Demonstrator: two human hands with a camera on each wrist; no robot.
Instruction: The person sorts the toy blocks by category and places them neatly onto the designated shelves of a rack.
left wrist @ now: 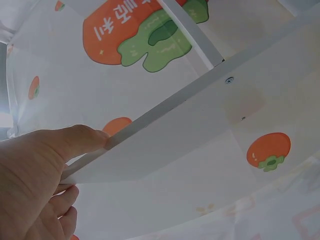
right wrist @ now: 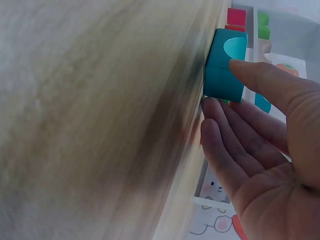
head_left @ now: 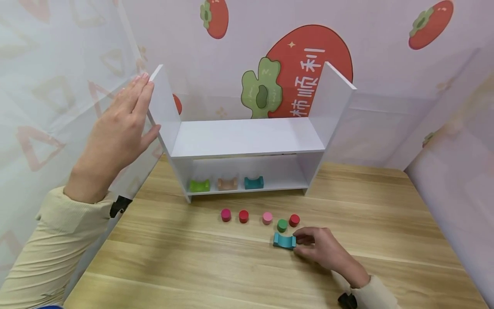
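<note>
A white two-level shelf unit [head_left: 247, 137] stands on the wooden table. My left hand [head_left: 119, 124] holds its left side panel [left wrist: 150, 125] near the top, with the thumb over the panel's edge and the fingers along it. Low on the right, my right hand [head_left: 320, 246] pinches the end of a teal block [head_left: 284, 241] with a curved hollow, thumb on one side and fingertips on the other. The block is down at the table. Just behind it are a green cylinder [head_left: 282, 225] and a red cylinder [head_left: 294, 220].
Pink [head_left: 267, 218], red [head_left: 243, 216] and magenta [head_left: 226, 215] cylinders stand in front of the shelf. On its lower level sit lime [head_left: 199, 186], tan [head_left: 227, 184] and teal [head_left: 254, 183] hollowed blocks. A printed curtain [head_left: 386, 107] hangs behind.
</note>
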